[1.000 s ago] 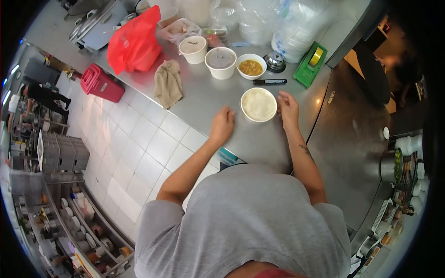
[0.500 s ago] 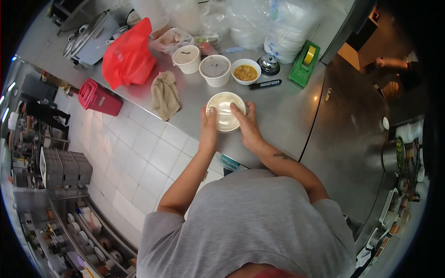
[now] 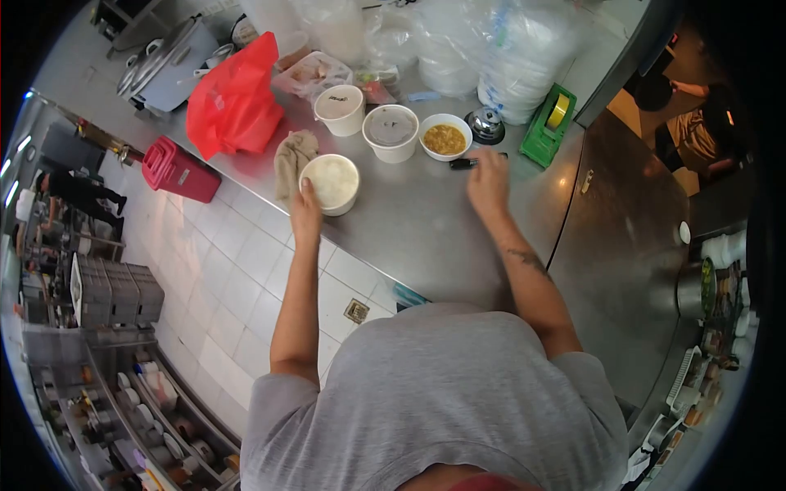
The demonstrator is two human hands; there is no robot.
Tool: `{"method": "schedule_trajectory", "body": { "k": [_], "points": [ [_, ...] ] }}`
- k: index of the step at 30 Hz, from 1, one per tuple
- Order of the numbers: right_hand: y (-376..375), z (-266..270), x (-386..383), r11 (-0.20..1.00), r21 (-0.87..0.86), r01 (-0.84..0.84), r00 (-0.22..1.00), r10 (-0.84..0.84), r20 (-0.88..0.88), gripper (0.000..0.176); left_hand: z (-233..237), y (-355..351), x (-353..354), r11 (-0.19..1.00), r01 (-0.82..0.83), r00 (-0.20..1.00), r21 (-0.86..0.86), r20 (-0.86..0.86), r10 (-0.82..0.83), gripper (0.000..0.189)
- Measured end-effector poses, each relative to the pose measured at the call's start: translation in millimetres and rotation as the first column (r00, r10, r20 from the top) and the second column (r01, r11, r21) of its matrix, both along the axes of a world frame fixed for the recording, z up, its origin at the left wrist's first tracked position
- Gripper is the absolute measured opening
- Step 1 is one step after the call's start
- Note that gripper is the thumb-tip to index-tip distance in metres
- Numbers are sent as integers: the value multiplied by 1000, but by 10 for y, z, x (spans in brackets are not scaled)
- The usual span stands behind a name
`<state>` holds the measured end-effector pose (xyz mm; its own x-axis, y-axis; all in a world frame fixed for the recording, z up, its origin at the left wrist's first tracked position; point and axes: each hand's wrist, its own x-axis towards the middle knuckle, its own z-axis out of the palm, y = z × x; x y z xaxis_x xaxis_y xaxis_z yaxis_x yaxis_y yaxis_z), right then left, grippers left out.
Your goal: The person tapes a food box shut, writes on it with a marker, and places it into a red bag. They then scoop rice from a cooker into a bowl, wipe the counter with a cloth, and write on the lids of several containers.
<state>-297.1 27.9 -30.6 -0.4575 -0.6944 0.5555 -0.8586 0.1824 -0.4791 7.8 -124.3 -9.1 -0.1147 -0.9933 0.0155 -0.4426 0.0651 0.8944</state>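
My left hand [image 3: 306, 214] grips a white paper food tub [image 3: 341, 203] with a translucent lid, its thumb over the rim. The tub is near the counter's front edge, beside a beige cloth [image 3: 288, 160]. Further right, my right hand [image 3: 489, 182] has its fingers closed on a black permanent marker [image 3: 461, 164]; its fingers partly cover the marker. Behind the hands stand a lidded tub with writing on its lid [image 3: 340, 106], another lidded tub [image 3: 390, 131] and a white bowl of yellowish soup [image 3: 444, 137].
A service bell [image 3: 486, 127] and a green tape dispenser [image 3: 547, 131] stand at the back right. A red plastic bag [image 3: 233, 102] lies at the left, with a red bin [image 3: 182, 169] below. Stacked clear plastic containers [image 3: 524, 61] line the back. A person [image 3: 82, 192] stands far left.
My left hand has moved left with the tub, now against the cloth. My right hand has let go of the tub and moved right and back, closing on the marker.
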Motion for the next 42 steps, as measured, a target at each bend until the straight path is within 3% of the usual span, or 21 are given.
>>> {"method": "schedule_trajectory", "body": {
  "k": [1, 2, 4, 5, 8, 10, 12, 13, 15, 16, 18, 22, 24, 25, 27, 29, 30, 32, 35, 37, 42],
  "points": [
    [48, -66, -199, 993, 3, 121, 977, -119, -176, 23, 18, -71, 49, 994, -48, 982, -96, 177, 64, 58],
    [104, -124, -323, 990, 60, 124, 971, -109, -213, 22, 33, -91, 54, 977, -74, 930, -201, 340, 140, 56],
    [152, -142, -492, 977, 157, 145, 953, -96, -287, 22, 161, 13, 25, 833, 5, 853, -554, 436, 285, 40],
    [193, -137, -518, 971, 205, 126, 971, -79, -225, 22, 252, 67, 16, 712, 68, 810, -699, 455, 370, 34],
    [342, 53, -384, 883, 463, -77, 996, 91, -8, 23, 476, 317, -233, 816, 278, 959, -507, 190, -209, 32],
    [480, 297, -50, 881, 388, -270, 951, 180, 253, 25, 663, 667, -525, 683, 538, 840, -494, 245, -484, 26],
    [503, 640, 229, 821, 330, -466, 867, 350, 356, 26, 725, 978, -830, 493, 643, 759, -586, 401, -513, 26],
    [495, 728, 338, 781, 290, -553, 812, 426, 399, 28, 658, 1050, -907, 504, 670, 738, -545, 411, -535, 26],
    [440, 689, 461, 810, 34, -585, 593, 398, 700, 31, 504, 1108, -1017, 511, 718, 694, -472, 425, -581, 26],
    [397, 645, 503, 824, -97, -558, 443, 395, 805, 33, 494, 1100, -1025, 647, 666, 745, -371, 319, -585, 26],
    [335, 412, 629, 849, -201, -489, 445, 441, 779, 35, 476, 1084, -970, 838, 537, 842, -97, 118, -526, 25],
    [231, 175, 1040, 746, -211, -631, 365, 526, 768, 38, 374, 943, -850, 898, 435, 779, 62, -526, -342, 17],
    [185, 211, 1252, 728, -27, -685, 426, 430, 796, 38, 265, 846, -824, 892, 397, 710, 217, -688, -149, 19],
    [153, 263, 1328, 709, 66, -702, 461, 382, 801, 39, 383, 799, -784, 819, 457, 592, 347, -806, 10, 31],
    [113, 442, 1424, 622, 155, -768, 476, 391, 787, 41, 274, 484, -627, 673, 650, 365, 353, -922, 131, 40],
    [196, 572, 1443, 540, 240, -807, 480, 363, 799, 42, 447, -55, -369, 959, 282, 410, 27, -907, -95, 45],
    [270, 540, 1452, 514, 259, -818, 466, 327, 822, 40, 761, -196, -231, 991, 136, 372, 16, -928, -36, 45],
    [375, 435, 1402, 454, 300, -839, 446, 259, 857, 36, 935, -443, -18, 995, 77, 392, -57, -916, -83, 46],
    [501, 47, 1219, 684, 63, -727, 473, 432, 768, 29, 619, -505, 76, 987, 157, 565, -24, -818, -110, 47],
    [607, 230, 1051, 785, 115, -608, 575, 337, 745, 26, 422, -438, 44, 988, 154, 563, 31, -824, -62, 42],
    [1000, 376, 666, 955, 187, -231, 744, 50, 667, 22, 314, -375, -36, 983, 174, 686, -62, -709, -166, 14]
  ]
}}
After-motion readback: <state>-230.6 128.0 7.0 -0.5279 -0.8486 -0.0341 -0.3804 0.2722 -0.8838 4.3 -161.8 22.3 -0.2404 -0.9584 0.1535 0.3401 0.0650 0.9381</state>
